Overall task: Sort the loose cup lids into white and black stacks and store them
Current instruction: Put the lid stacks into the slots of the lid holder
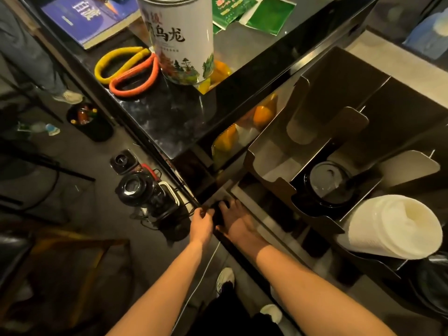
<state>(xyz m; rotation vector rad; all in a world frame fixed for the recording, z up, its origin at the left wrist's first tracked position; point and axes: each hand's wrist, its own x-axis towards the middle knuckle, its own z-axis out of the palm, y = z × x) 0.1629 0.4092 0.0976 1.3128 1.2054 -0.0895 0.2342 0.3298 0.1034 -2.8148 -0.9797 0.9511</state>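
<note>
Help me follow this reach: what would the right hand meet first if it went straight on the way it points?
The right hand points up and left; first in line is the dark object at its fingers, possibly black lids; shadow hides depth.

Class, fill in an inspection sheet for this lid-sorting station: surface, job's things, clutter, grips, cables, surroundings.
Surface: dark glossy counter, beside a metal divider rack.
Job's things: white lid stack lying on its side in a rack slot; black lids in the neighbouring slot.
Clutter: tea tin, scissors, blue book, green packets on the counter.
Grips: left hand and right hand meet low in shadow; hold unclear.
Cables: dark cords by the blender on the floor.
Surroundings: another person's shoe; black bin.
</note>
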